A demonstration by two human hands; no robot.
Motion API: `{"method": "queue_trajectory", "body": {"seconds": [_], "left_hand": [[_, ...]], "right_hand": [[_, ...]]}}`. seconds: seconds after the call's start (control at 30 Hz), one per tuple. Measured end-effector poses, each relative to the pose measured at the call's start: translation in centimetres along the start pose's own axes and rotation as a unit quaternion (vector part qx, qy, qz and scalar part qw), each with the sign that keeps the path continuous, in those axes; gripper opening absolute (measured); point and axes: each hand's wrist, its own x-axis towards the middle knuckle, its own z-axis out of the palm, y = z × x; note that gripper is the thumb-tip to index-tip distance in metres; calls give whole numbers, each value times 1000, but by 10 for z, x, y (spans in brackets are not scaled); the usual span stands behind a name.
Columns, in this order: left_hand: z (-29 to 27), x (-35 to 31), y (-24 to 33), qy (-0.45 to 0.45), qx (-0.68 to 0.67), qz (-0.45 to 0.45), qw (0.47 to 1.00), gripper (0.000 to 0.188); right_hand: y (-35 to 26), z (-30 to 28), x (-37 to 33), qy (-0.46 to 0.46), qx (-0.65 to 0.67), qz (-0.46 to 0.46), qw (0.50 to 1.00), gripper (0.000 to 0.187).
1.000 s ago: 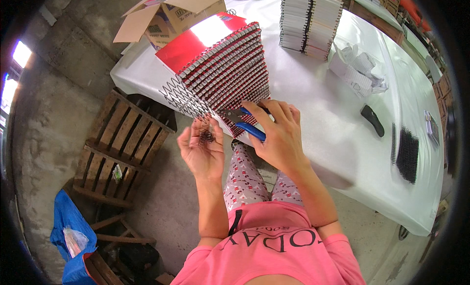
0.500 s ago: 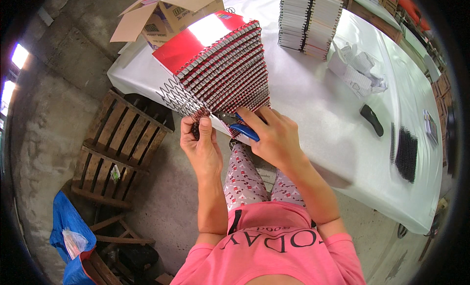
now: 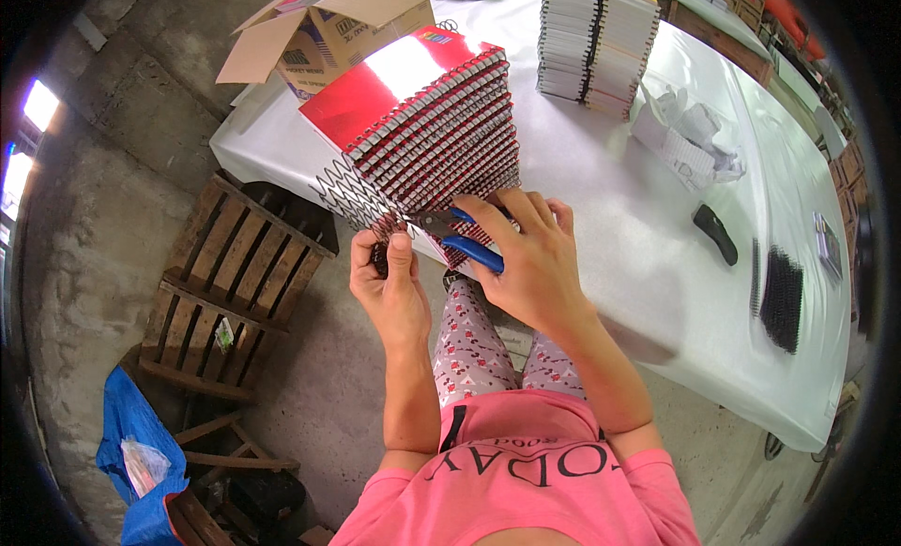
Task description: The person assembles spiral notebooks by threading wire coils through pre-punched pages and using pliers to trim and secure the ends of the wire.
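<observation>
A stack of red-covered spiral-bound notebooks (image 3: 361,94) lies at the table's near left edge, its bound spines fanned toward me. Loose black wire coil ends (image 3: 349,191) stick out past its left side. My left hand (image 3: 392,293) is closed, pinching a dark bunch of these coils at the stack's near corner. In my right hand (image 3: 537,265) is a pair of blue-handled cutting pliers (image 3: 477,253), the handles apart. The jaws reach the coil ends just right of my left fingertips; whether they touch a wire I cannot tell.
An open cardboard box (image 3: 352,41) stands behind the stack. A tall pile of bound notebooks (image 3: 568,49) is farther right, beside crumpled white paper (image 3: 690,133). A black object (image 3: 715,234) and black coils (image 3: 781,300) lie on the white-covered table (image 3: 610,255). Wooden slats (image 3: 221,293) stand at left.
The pliers' handles have spread wider, and my right fingers have opened out with them. My left hand keeps its pinch on the coils. The whole view has shifted slightly.
</observation>
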Motion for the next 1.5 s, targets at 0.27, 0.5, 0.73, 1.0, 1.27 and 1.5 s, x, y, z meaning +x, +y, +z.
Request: {"method": "queue_trajectory", "body": {"seconds": [0.27, 0.5, 0.73, 1.0, 1.27, 1.5], "left_hand": [[-2, -1, -2, -14, 7, 17, 1000, 11], [-2, -1, -3, -11, 5, 13, 1000, 10], [-3, -3, -10, 23, 103, 79, 991, 13], [1, -11, -6, 56, 462, 367, 805, 14], [-17, -7, 19, -11, -362, -169, 917, 18], [9, 9, 42, 67, -171, -162, 970, 23]], "right_hand": [[4, 5, -3, -29, 69, 16, 997, 53], [4, 2, 0, -7, 80, 4, 997, 50], [7, 12, -5, 27, 11, -36, 999, 47], [6, 7, -3, 16, 10, -35, 999, 48], [5, -7, 0, 58, 36, -21, 997, 55], [3, -3, 3, 35, 11, -29, 999, 55]]}}
